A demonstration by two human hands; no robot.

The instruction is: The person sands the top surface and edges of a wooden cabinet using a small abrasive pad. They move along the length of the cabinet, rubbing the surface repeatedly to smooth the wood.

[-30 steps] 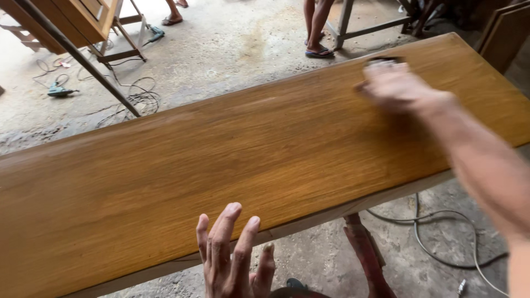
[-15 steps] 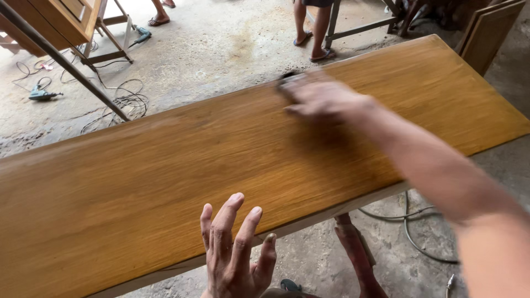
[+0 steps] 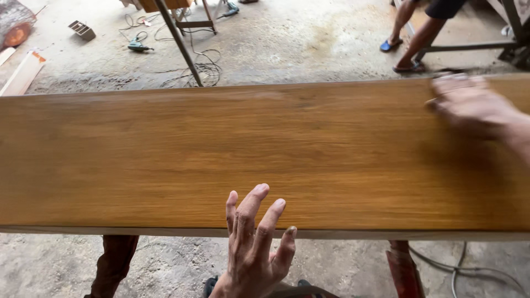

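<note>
A long wooden board (image 3: 221, 154), stained a warm honey brown with visible grain, lies flat across the whole width of the view, resting on reddish-brown supports (image 3: 406, 267) that show below its near edge. The left hand (image 3: 254, 243) rests at that near edge, about the middle of the board's length, its fingers (image 3: 251, 207) spread fairly wide and laid flat on the wood, holding nothing. The right hand (image 3: 469, 102) is well apart from it, out near the far edge toward the right end of the board; it is blurred, pressed palm down on the wood, and I cannot tell whether the fingers are closed on anything beneath them.

Beyond the board is a dusty concrete floor (image 3: 309, 38). Another person's bare legs in blue sandals (image 3: 400, 47) stand there beside a metal frame (image 3: 469, 48). Further left, a slanted metal bar (image 3: 179, 41) crosses in front of a tangle of cables (image 3: 204, 69), with a small green power tool (image 3: 137, 46) lying nearby and a log end (image 3: 15, 22) in the far left corner
</note>
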